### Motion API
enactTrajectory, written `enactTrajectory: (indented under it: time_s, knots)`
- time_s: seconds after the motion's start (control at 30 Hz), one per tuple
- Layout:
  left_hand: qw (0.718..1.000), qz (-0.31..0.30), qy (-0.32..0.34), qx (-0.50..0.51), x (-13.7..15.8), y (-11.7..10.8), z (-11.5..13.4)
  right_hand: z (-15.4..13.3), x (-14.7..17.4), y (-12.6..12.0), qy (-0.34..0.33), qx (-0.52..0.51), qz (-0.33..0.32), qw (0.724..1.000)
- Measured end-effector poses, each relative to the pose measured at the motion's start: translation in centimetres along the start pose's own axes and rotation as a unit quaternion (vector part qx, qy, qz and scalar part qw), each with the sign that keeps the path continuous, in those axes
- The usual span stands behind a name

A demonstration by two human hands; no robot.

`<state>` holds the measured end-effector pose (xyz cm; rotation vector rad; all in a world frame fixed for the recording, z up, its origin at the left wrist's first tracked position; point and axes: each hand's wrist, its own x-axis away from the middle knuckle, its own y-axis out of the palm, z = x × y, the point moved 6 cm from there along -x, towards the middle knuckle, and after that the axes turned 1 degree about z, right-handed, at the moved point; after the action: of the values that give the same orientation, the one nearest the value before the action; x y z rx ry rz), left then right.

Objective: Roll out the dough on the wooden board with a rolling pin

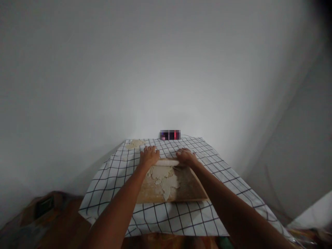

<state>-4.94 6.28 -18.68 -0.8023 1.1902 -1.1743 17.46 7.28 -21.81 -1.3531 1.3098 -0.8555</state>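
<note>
A pale rolling pin [168, 162] lies crosswise near the far edge of a wooden board [193, 193]. Over the pin's left end rests my left hand [149, 155], its fingers bent forward across it. My right hand [185, 155] is closed over the other end, so both tips of the pin are hidden. Thin, ragged dough [164, 180] is spread on the board on the near side of the pin, with torn gaps and a pointed tail toward me.
Another flat piece of dough [135, 143] lies on the checked tablecloth [111, 173] at the back left. A dark, blurred-out object [170, 135] stands at the back edge against the white wall [166, 69]. A box [43, 207] sits low at the left.
</note>
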Motion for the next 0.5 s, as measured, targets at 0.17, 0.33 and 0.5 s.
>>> enactTrajectory:
  time_s: [0.17, 0.33, 0.5]
  knots:
    - [0.999, -0.041, -0.017, 0.003, -1.1, 1.2, -0.6, 0.6, -1.5, 0.4, 0.041, -0.029, -0.006, 0.999]
    - [0.998, -0.060, -0.027, 0.000, -0.8, 1.4, -0.7, 0.4, -1.1, 0.3, 0.030, -0.016, -0.014, 0.999]
    - [0.998, -0.052, -0.024, 0.000, 0.9, 0.9, -0.5, -0.6, 1.4, -0.5, 0.014, 0.019, -0.023, 0.999]
